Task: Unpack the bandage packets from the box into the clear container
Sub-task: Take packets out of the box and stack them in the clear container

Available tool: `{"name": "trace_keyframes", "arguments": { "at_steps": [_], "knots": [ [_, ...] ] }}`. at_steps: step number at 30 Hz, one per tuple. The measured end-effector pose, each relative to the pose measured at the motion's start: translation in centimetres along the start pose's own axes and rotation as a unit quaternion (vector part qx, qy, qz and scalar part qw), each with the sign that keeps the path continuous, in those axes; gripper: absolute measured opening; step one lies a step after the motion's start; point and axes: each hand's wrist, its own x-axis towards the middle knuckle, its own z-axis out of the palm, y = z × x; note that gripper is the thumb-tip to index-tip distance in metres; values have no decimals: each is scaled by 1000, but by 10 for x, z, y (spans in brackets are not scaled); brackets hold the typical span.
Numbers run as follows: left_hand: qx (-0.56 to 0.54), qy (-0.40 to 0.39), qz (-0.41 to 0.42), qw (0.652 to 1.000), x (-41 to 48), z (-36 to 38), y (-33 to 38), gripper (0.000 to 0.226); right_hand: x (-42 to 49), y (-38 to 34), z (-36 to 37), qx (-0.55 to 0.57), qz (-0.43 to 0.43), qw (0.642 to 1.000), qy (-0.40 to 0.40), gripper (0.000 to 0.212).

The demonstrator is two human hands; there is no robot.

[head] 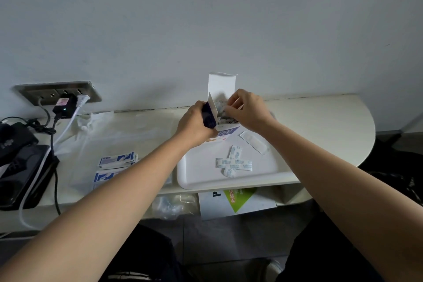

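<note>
Green-and-white cardboard, a flat carton [235, 201], lies on the lower shelf below both wrists, with a crumpled plastic bag [174, 204] just left of it. Beyond it, between the forearms, the pale shallow container [229, 184] sits on the table [320, 126]. Inside it lie two crossed bandage packets [233, 163] and, nearer the right hand, a single pale strip [254, 142]. Blue-and-white sachets [116, 160] lie left of the left forearm. Farther on, the left hand [196, 126] grips the dark blue box [209, 117], its white flap [222, 84] upright against the wall. The right hand [247, 110], just beside it, pinches a bunch of packets [223, 106] at the box's open mouth. Far left of the hands is a wall socket [57, 92].
</note>
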Motion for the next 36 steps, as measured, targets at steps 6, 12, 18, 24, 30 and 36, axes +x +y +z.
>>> {"name": "trace_keyframes", "arguments": {
  "at_steps": [6,12,18,24,30,36],
  "knots": [
    [-25,-3,-16,1000,-3,-3,-2,62,0,4,0,5,-23,998,55,9],
    [-46,-5,-30,998,-1,-3,-1,59,2,4,-10,60,25,995,75,12],
    [-45,-5,-59,997,1,-3,-5,62,0,6,-16,173,90,975,110,11],
    [-60,4,-95,994,5,-2,-17,74,-5,16,-36,366,170,906,128,12],
    [-13,52,-103,993,-8,-5,-20,72,-33,34,-41,409,243,878,52,19],
    [39,120,-114,985,-28,-7,-13,59,-54,53,-39,414,284,864,20,18]
  ]
}}
